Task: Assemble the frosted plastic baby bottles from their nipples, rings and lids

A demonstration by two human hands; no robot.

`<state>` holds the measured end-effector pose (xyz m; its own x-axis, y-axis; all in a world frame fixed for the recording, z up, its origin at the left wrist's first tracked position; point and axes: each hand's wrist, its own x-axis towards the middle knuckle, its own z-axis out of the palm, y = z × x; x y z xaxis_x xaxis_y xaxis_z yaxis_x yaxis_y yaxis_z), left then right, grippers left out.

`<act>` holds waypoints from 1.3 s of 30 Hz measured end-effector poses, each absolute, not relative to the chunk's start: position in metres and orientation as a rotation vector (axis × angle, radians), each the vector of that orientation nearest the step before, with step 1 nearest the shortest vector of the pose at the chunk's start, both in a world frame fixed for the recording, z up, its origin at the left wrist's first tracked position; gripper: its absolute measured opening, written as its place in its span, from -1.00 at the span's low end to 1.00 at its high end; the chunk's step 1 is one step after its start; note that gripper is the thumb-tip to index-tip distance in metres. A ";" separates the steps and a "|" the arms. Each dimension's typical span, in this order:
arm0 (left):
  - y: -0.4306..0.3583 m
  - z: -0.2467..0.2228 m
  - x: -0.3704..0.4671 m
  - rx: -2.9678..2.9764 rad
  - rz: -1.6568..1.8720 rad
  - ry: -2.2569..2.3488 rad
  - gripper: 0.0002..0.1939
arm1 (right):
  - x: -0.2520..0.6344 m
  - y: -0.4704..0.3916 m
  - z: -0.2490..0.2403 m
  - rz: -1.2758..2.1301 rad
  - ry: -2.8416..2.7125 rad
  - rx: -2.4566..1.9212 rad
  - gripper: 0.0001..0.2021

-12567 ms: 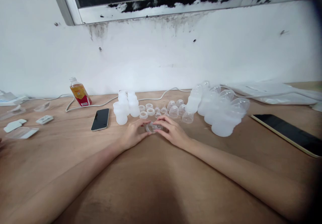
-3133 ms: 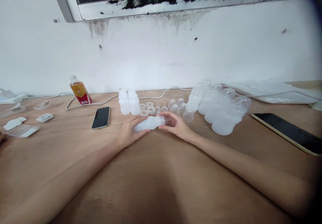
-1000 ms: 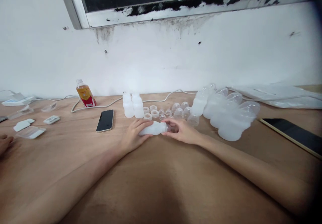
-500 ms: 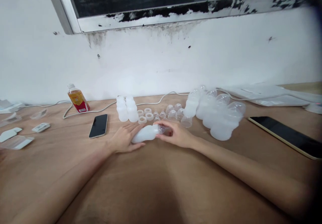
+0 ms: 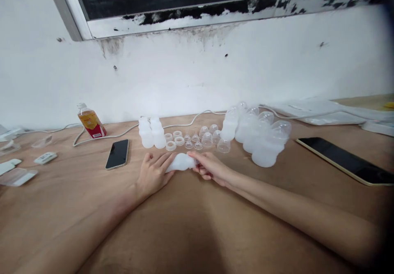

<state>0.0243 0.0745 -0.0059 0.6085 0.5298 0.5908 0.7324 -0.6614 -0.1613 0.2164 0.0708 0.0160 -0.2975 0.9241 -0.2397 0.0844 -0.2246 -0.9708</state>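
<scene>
A milky white bottle [image 5: 181, 162] lies on its side between my hands, low over the wooden table. My left hand [image 5: 154, 172] is closed round its base end. My right hand [image 5: 211, 168] grips the other end, its fingers covering the top there. Just behind stand clear rings [image 5: 170, 145], small clear nipples [image 5: 198, 145] and clear domed caps [image 5: 223, 145]. Several white bottles without caps [image 5: 154, 132] stand to the left of the rings. More white bottles with clear caps [image 5: 264, 155] are grouped on the right.
On the left are a phone [image 5: 117, 154], a drink bottle [image 5: 91, 122] and a small white device [image 5: 46, 157]. A larger phone [image 5: 344, 159] lies at the right. A white cable [image 5: 197, 117] runs along the wall, beside plastic bags [image 5: 308, 111] at the back right.
My right hand has closed further round the capped end, hiding the clear top. My left hand's fingers have curled more over the bottle. The view has shifted slightly.
</scene>
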 end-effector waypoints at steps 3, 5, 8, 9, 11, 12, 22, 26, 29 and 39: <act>0.074 -0.004 0.023 -2.432 -0.726 -1.002 -0.61 | 0.216 0.070 0.022 1.657 -1.371 -1.299 -0.66; 0.075 -0.004 0.024 -2.427 -0.748 -0.992 -0.61 | 0.220 0.072 0.030 1.553 -1.568 -1.351 -0.63; 0.078 -0.004 0.025 -2.464 -0.795 -1.015 -0.60 | 0.236 0.080 0.046 0.907 -2.006 -1.542 -0.55; 0.080 -0.005 0.025 -2.487 -0.815 -1.041 -0.60 | 0.245 0.084 0.052 0.582 -2.091 -1.614 -0.54; 0.082 -0.007 0.025 -2.537 -0.862 -1.122 -0.59 | 0.263 0.092 0.059 0.017 -2.124 -1.759 -0.57; 0.083 -0.008 0.025 -2.563 -0.886 -1.180 -0.58 | 0.271 0.096 0.061 -0.201 -2.092 -1.852 -0.59; 0.088 -0.005 0.022 -2.765 -0.977 -1.596 -0.56 | 0.266 0.092 0.040 -0.110 -2.354 -1.970 -0.66; 0.089 -0.002 0.022 -2.803 -1.039 -1.643 -0.57 | 0.250 0.089 0.026 0.315 -2.353 -1.513 -0.71; 0.090 -0.003 0.022 -2.788 -1.116 -1.666 -0.55 | 0.244 0.094 0.010 0.988 -1.924 -1.211 -0.70; 0.088 -0.001 0.022 -2.804 -1.104 -1.698 -0.59 | 0.248 0.107 -0.006 1.616 -1.013 -0.775 -0.92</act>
<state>0.0220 0.0881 -0.0006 0.3315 0.8755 0.3516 0.6767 -0.4803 0.5581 0.2480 0.1072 -0.0060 -0.2606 0.9654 0.0006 -0.4212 -0.1132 -0.8999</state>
